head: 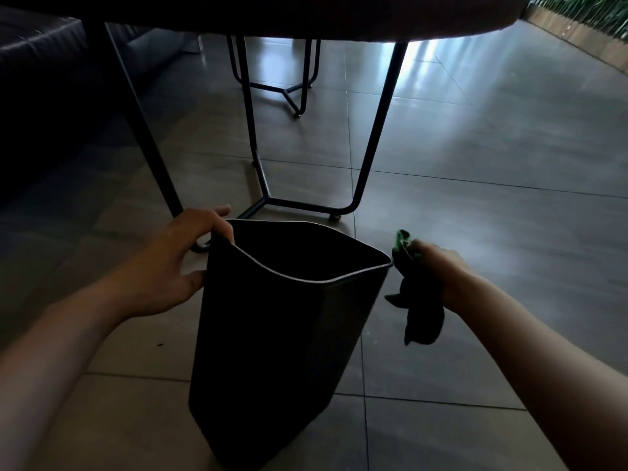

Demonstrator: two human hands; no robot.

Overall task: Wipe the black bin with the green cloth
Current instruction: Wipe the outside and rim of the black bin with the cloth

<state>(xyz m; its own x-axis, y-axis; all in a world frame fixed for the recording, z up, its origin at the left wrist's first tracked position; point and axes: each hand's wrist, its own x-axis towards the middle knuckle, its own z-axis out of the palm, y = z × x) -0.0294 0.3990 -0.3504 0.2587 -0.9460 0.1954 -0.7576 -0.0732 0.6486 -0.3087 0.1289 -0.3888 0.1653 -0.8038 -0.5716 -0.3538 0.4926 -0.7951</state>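
Note:
The black bin (272,351) stands tilted on the tiled floor in the lower middle, its open mouth facing me. My left hand (170,263) grips its upper left rim, fingers over the edge and thumb on the outer wall. My right hand (441,273) is just right of the bin's right corner, closed around the bunched green cloth (416,300). One end of the cloth sticks up above the fist and the rest hangs down below it. The cloth sits beside the rim; I cannot tell whether it touches.
A table with thin black metal legs (370,137) and a floor frame (299,205) stands right behind the bin. A second metal leg frame (292,93) is farther back. A dark sofa (44,96) fills the left. Bare floor tiles (509,198) spread to the right.

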